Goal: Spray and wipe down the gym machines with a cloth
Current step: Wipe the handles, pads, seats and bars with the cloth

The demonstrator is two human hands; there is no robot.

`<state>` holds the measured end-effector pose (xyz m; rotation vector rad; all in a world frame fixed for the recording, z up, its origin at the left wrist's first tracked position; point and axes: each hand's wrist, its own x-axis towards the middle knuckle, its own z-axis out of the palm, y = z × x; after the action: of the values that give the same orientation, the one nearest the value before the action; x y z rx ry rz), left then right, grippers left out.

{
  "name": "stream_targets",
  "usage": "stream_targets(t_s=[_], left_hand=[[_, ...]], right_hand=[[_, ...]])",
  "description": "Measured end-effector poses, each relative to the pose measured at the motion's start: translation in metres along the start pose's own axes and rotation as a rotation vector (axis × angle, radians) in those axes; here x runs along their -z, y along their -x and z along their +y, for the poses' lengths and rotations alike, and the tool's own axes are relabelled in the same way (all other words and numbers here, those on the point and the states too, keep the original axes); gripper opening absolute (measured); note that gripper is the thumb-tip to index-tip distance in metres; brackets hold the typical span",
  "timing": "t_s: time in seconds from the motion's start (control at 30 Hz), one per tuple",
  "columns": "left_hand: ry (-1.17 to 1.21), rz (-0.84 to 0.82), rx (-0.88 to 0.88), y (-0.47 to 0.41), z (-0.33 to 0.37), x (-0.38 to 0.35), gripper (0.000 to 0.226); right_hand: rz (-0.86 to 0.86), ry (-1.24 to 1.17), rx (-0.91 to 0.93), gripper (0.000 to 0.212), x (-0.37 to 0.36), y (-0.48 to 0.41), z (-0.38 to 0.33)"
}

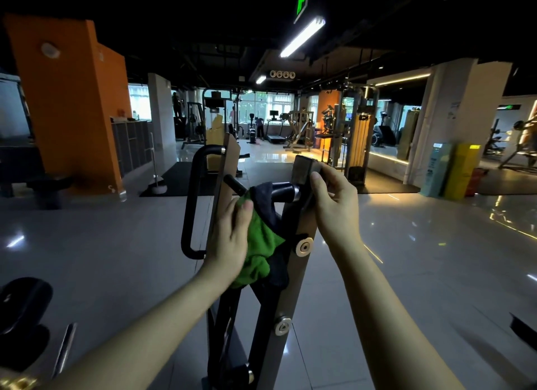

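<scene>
Broadly, a glossy floor [116,244] of pale, large square tiles fills the lower half of the frame and mirrors the ceiling lights in streaks. At the upper left stands a flat-sided orange pillar [72,99] with a matte painted face.

In the centre the gym machine [290,302] rises from the bottom edge: two flat, slanted uprights of brushed, bronze-grey metal with dark inner links between them. A black loop handle [191,203] of round tube, bent at rounded corners, is fixed to the left upright. A short black cylindrical grip bar [283,192] with a smooth, rubbery look juts leftward from the right upright near its top.

The cloth [261,244] is soft and crumpled, bright green on one face and dark navy on the other. It is draped over the grip bar and hangs in bunched folds between the two uprights at mid-frame.

The left hand [232,238] grips the cloth from the left, its thumb pressed onto the green fabric just below the bar; its fingers go round the far side, out of sight. The right hand [334,203] holds the top of the right upright, fingers curled over a squared grey block and thumb laid against its near face.

Two round silver bolt caps [304,246], each with a recessed centre, sit on the right upright, one below the other.
</scene>
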<state>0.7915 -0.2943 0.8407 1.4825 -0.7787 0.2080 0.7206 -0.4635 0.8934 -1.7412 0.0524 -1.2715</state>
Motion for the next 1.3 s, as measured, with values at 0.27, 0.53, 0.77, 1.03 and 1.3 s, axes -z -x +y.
stream_targets(t_s=[0.27, 0.53, 0.77, 1.03, 1.3], left_hand=[[-0.387, -0.133, -0.256, -0.004, 0.011, 0.022, 0.059], [0.117, -0.234, 0.065, -0.03, 0.035, 0.009, 0.037], [-0.141, -0.125, -0.278, -0.011, 0.014, 0.019, 0.035], [-0.579, -0.303, -0.601, 0.013, -0.053, 0.094, 0.04], [-0.28, -0.364, -0.362, -0.031, 0.047, 0.125, 0.026]], right_hand=[[0.035, 0.055, -0.029, 0.02, -0.004, 0.003, -0.005], [0.054, 0.067, -0.076, 0.024, -0.009, 0.011, -0.019], [0.069, 0.31, -0.156, 0.041, -0.009, 0.028, -0.033], [0.071, 0.386, -0.016, 0.011, -0.033, 0.096, -0.06], [-0.283, 0.141, -0.196, 0.017, -0.057, 0.115, -0.094]])
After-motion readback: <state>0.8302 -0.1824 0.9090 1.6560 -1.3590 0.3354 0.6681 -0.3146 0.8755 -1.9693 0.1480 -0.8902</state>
